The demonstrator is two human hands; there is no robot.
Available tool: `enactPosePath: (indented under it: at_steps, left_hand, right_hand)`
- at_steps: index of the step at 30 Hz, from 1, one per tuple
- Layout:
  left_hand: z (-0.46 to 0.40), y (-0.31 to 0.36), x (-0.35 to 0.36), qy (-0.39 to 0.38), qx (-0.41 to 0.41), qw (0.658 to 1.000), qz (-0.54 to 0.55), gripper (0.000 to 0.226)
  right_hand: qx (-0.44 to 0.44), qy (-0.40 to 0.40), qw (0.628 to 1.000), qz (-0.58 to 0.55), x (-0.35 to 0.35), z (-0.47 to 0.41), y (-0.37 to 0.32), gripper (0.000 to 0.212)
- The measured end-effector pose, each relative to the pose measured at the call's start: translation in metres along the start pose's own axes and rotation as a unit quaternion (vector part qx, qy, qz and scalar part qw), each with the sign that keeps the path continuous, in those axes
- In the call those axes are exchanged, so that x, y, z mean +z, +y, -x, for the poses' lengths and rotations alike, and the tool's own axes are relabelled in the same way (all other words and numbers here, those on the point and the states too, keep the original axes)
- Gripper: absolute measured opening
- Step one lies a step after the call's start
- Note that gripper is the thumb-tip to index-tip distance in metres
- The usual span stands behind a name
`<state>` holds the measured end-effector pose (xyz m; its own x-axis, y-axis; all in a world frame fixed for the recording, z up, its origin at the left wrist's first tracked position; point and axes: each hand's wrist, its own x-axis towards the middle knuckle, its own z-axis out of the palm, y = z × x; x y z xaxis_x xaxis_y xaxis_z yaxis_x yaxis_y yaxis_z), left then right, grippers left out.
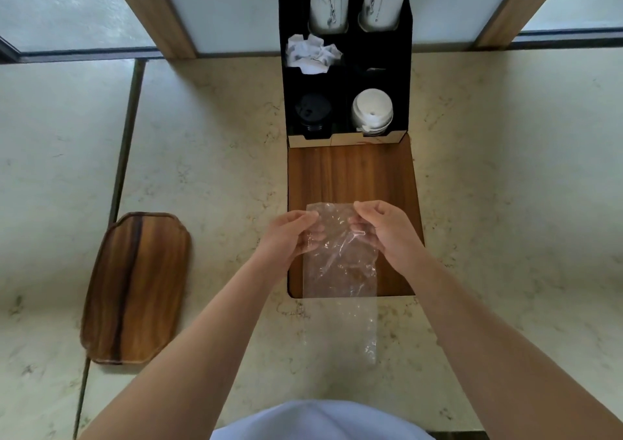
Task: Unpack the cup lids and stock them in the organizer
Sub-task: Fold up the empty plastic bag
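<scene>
While we look down at a pale marbled desk (209, 176), our two bare hands meet over a wooden board (350, 173) that lies in front of a black organizer (403, 78). Our left hand (291, 233) and right hand (384, 227) each have their grip pinched shut on the top edge of one clear plastic bag (340, 271), which hangs limp toward us, crossing the board's near edge. It looks empty, though its transparency makes that hard to confirm. We judge the bag to be very light, soft, crinkly and slippery, so it is best held at the rim, as now, with a firm pinch. In the organizer's near row we count two stacks of lids: one black stack (312, 112) on the left and one white stack (372, 112) on the right; the number of lids in each cannot be counted. The lids appear thin, light and fairly stiff, easiest to take by the rim of the whole stack. Behind them, one compartment holds crumpled white paper (312, 53), the one beside it looks dark and unreadable, and the far row carries two tall cup stacks (354, 1). One wooden tray (135, 287) lies well apart on the left.
</scene>
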<state>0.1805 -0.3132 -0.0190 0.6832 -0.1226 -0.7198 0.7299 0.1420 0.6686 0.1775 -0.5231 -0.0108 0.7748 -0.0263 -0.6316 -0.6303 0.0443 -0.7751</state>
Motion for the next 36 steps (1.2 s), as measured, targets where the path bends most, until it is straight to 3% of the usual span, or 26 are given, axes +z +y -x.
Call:
enactPosePath:
  at_steps: [8, 11, 13, 15, 18, 21, 28, 31, 33, 36]
  left_hand:
    - [-0.005, -0.005, 0.002, 0.143, 0.066, 0.987, -0.014, 0.012]
    - [-0.004, -0.016, 0.005, 0.188, 0.103, 0.970, -0.114, 0.016]
    - [0.000, -0.027, 0.002, 0.237, 0.165, 0.919, -0.267, 0.029]
    - [0.006, -0.041, -0.004, 0.252, 0.279, 0.839, -0.394, 0.036]
    - [0.013, -0.067, -0.005, 0.172, 0.367, 0.739, -0.539, 0.047]
    - [0.013, -0.095, -0.008, 0.088, 0.334, 0.689, -0.637, 0.063]
    - [0.000, -0.117, -0.027, 0.015, 0.236, 0.621, -0.747, 0.066]
    - [0.003, -0.109, -0.026, 0.002, 0.225, 0.621, -0.751, 0.072]
    - [0.007, -0.095, -0.022, 0.031, 0.241, 0.663, -0.708, 0.067]
    - [0.004, -0.065, -0.019, 0.152, 0.250, 0.752, -0.590, 0.048]
  right_hand:
    - [-0.029, 0.047, 0.996, 0.075, 0.003, -0.006, 0.004, 0.016]
    - [-0.057, 0.107, 0.976, 0.180, 0.010, -0.005, 0.010, 0.026]
    - [-0.095, 0.165, 0.936, 0.297, 0.013, -0.001, 0.017, 0.047]
    - [-0.174, 0.190, 0.881, 0.396, 0.019, 0.008, 0.030, 0.055]
    - [-0.282, 0.142, 0.790, 0.526, 0.035, 0.022, 0.059, 0.057]
    - [-0.303, 0.083, 0.732, 0.605, 0.047, 0.029, 0.093, 0.061]
    - [-0.260, 0.014, 0.695, 0.670, 0.025, 0.027, 0.128, 0.062]
    - [-0.264, -0.001, 0.691, 0.672, 0.018, 0.028, 0.122, 0.063]
    - [-0.269, 0.012, 0.725, 0.633, 0.016, 0.025, 0.111, 0.058]
    - [-0.252, 0.082, 0.794, 0.547, 0.014, 0.011, 0.080, 0.048]
